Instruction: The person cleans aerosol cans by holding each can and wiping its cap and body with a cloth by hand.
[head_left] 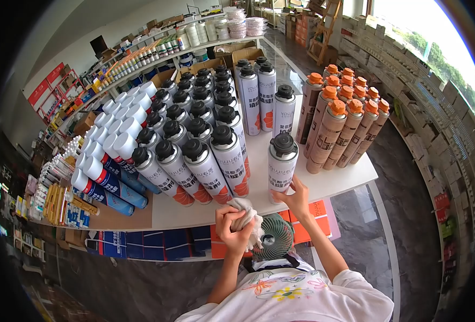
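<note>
White table (pixel 331 182) under cans (pixel 282 169) — dark floor (pixel 414 231), shelves (pixel 404 70).

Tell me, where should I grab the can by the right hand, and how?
Probably around the lower half of its round, straight-sided body, coming from the right, where the right hand is. The can stands upright, with bare tabletop on that side. Its black top is narrower and knobbly, so likely a poorer hold.
</note>
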The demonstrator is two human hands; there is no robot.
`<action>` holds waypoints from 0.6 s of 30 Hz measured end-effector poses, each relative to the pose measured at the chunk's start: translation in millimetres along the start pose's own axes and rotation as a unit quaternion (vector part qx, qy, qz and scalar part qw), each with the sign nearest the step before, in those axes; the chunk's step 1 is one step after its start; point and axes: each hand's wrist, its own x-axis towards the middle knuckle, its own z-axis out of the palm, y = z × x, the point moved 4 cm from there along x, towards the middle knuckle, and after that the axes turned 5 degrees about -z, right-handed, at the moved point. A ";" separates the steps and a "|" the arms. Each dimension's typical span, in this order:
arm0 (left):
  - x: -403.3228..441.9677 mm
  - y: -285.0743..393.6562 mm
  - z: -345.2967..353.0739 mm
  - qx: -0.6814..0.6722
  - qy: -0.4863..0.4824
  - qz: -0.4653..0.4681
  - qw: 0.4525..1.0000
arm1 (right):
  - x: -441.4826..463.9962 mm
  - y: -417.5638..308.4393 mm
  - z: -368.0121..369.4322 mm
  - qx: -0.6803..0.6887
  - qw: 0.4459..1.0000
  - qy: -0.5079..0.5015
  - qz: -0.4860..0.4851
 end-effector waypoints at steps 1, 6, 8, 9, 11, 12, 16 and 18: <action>-1.1 0.5 0.4 -0.007 -0.002 -0.002 1.000 | -1.2 -0.1 -1.3 -0.003 1.000 -0.001 0.002; -4.4 -4.1 0.9 -0.017 -0.010 0.001 1.000 | 0.3 1.4 -1.9 0.003 1.000 -0.005 0.021; -3.6 -5.6 0.9 -0.022 -0.014 -0.003 1.000 | 0.0 0.3 -1.6 0.010 1.000 0.001 0.024; -1.8 -5.1 0.6 -0.023 -0.016 -0.002 1.000 | -0.4 -0.3 -1.3 0.018 1.000 0.004 0.025; 6.9 -1.7 -0.1 -0.023 -0.015 0.016 0.999 | -0.9 4.1 -0.4 0.015 1.000 0.003 0.021; 14.0 -0.2 -0.1 -0.024 -0.016 0.018 0.999 | -0.6 4.1 -0.2 0.012 1.000 0.000 0.015; 53.2 22.4 0.4 -0.048 -0.046 0.107 0.992 | 0.2 -0.8 -5.3 -0.032 0.999 -0.029 0.031; 80.9 41.2 1.0 -0.071 -0.074 0.156 0.982 | 2.6 -15.4 -9.3 -0.056 0.997 -0.056 -0.023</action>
